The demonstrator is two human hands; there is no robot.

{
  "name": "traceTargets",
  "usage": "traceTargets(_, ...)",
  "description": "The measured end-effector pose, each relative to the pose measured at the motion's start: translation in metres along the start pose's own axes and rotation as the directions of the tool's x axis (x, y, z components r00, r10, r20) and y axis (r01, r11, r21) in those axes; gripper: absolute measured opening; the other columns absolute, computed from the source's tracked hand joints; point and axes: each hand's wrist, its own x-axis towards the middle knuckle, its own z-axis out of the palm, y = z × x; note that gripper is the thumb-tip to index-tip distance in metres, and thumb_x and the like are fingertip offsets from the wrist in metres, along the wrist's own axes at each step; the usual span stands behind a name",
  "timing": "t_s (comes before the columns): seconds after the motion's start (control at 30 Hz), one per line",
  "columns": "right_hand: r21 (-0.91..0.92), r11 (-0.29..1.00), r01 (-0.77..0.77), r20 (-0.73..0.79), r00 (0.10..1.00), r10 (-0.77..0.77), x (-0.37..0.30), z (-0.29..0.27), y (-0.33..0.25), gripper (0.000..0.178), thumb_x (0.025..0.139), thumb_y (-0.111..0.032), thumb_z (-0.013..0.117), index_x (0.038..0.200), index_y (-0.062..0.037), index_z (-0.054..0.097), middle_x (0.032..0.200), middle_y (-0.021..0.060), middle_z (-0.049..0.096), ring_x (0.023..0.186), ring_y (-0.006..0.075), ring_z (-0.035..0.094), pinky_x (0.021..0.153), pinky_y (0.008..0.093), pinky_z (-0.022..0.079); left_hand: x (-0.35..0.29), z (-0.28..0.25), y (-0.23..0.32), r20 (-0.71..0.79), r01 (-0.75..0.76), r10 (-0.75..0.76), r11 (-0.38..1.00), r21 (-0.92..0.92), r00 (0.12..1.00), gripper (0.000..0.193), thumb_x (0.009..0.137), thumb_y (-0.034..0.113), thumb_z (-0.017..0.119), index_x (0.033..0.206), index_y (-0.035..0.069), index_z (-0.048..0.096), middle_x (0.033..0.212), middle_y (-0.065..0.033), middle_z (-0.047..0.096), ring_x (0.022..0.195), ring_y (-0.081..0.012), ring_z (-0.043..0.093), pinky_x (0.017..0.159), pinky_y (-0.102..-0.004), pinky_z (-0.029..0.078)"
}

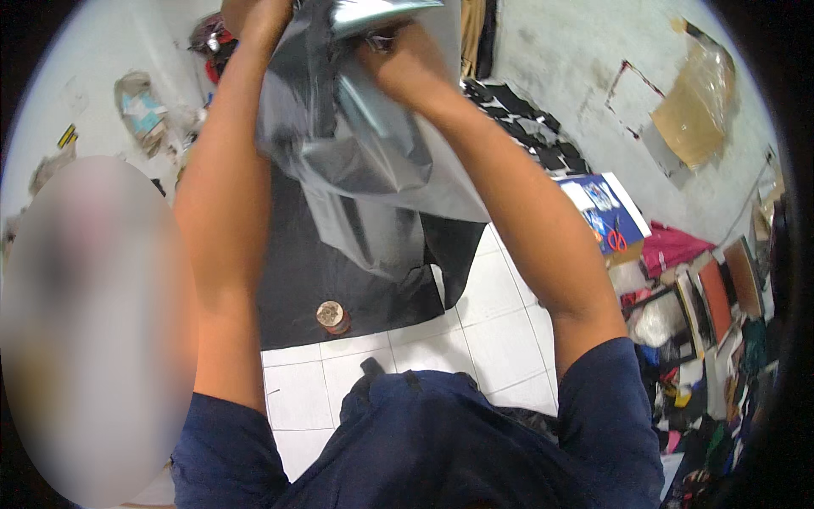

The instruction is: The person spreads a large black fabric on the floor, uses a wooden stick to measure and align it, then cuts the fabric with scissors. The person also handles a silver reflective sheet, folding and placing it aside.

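Note:
A large see-through grey plastic sheet [356,161] hangs raised in loose folds between my arms, its lower end trailing over a black sheet of material [288,246]. My right hand [411,64] is closed around a bunched part of it near the top. At the upper edge, my left hand [259,17] is partly cut off; the plastic rises to it and it appears to grip its left side. Light glints off the plastic by my right hand. A small round container with a stained top [332,317] stands on the black material's near edge.
Black cut pieces [526,119] lie at the far right. Orange-handled scissors [616,239] rest on a blue board [627,212]. Piled scraps and frames [678,331] crowd the right side by the wall. White floor tiles [500,335] show below. A blurred area covers the left.

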Motion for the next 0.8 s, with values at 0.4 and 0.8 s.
traceTargets(0.4,0.175,0.984,-0.014,-0.163,0.986,0.043,0.186,-0.01,0.06,0.037,0.091,-0.028,0.054,0.112,-0.0001,0.065,0.107,0.0179,0.068,0.097,0.0317,0.065,0.084,0.0412,0.05,0.224,-0.289,-0.024,0.081,-0.257,0.246,0.874,0.413,0.966,0.074,0.084,0.057,0.061,0.124,-0.006,0.056,0.107,-0.0171,0.067,0.094,-0.0279,0.064,0.08,-0.0368,0.049)
traceTargets(0.8,0.564,0.805,-0.187,0.265,0.964,0.038,0.232,0.093,0.029,0.029,0.091,-0.022,0.058,0.112,-0.0044,0.067,0.106,0.0091,0.069,0.09,0.0213,0.066,0.079,0.0349,0.052,0.291,-0.465,-0.009,-0.052,-0.11,0.201,0.714,0.692,0.978,0.076,0.079,0.052,0.067,0.13,-0.003,0.054,0.109,-0.0124,0.064,0.09,-0.0215,0.06,0.069,-0.0367,0.049)
